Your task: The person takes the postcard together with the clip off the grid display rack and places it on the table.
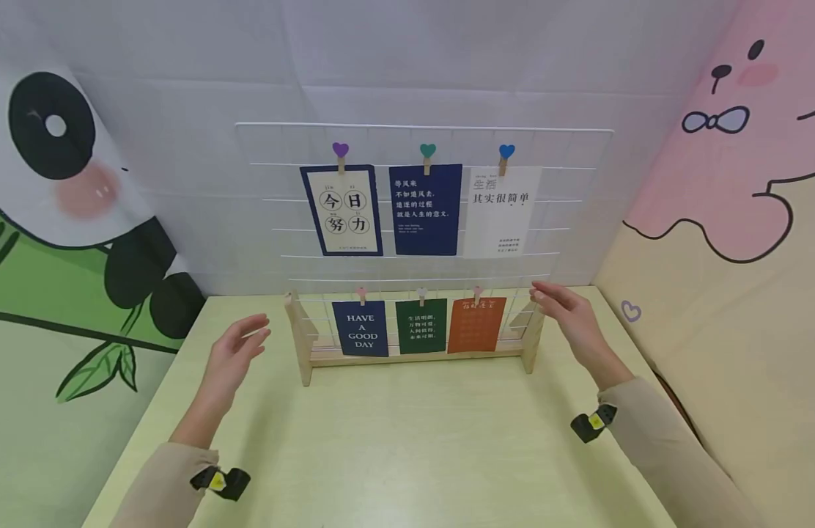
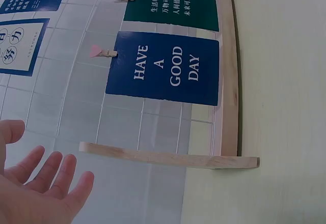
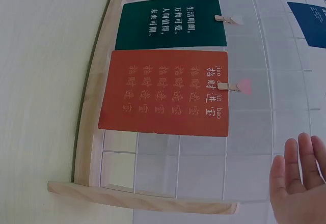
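A white wire grid [image 1: 421,128] stands in a wooden base [image 1: 417,359] on the table. Small heart-topped clothespins, such as the purple one [image 1: 341,150], hold cards on it in two rows. Above hang a blue-framed white card [image 1: 341,213], a dark blue card [image 1: 426,213] and a white card [image 1: 503,220]. Below are a HAVE A GOOD DAY card [image 2: 163,68], a green card [image 3: 173,23] and an orange card [image 3: 165,94]. My left hand [image 1: 232,359] is held apart from the base's left end, fingers relaxed. My right hand [image 1: 572,315] is beside its right end, holding nothing.
The pale yellow table [image 1: 407,440] extends in front of the base. A white cloth wall [image 1: 183,132] rises behind the grid. Printed cartoon panels flank the table, with a panda [image 1: 91,169] at left and a pink figure [image 1: 717,169] at right.
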`<action>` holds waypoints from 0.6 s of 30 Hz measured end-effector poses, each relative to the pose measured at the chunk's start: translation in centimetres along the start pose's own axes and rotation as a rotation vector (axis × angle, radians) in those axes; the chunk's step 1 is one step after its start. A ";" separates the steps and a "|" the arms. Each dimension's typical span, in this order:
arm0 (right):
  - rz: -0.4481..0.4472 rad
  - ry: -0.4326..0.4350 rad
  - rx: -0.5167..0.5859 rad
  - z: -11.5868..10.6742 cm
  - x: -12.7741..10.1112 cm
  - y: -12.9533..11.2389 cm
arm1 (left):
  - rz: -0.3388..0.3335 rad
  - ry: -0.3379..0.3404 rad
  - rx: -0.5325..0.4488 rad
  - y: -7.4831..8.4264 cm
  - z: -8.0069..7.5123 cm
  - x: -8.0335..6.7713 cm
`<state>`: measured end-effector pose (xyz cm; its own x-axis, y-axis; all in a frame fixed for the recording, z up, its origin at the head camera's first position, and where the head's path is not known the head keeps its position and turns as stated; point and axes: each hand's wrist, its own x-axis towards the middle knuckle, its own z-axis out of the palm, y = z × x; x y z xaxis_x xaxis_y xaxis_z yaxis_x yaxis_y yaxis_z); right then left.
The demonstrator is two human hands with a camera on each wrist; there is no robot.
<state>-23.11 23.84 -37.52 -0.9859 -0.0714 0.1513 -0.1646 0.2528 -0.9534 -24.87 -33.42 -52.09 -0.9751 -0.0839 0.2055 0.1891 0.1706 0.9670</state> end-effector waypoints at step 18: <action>-0.018 -0.079 -0.001 2.5 1.3 -2.2 | -0.037 -0.028 0.175 15.6 6.1 -4.9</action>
<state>-23.94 20.77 -35.86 -0.9774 -0.1518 0.1472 -0.1821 0.2513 -0.9506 -17.87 -24.37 -38.92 -0.9843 -0.0661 0.1638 0.1327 0.3362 0.9324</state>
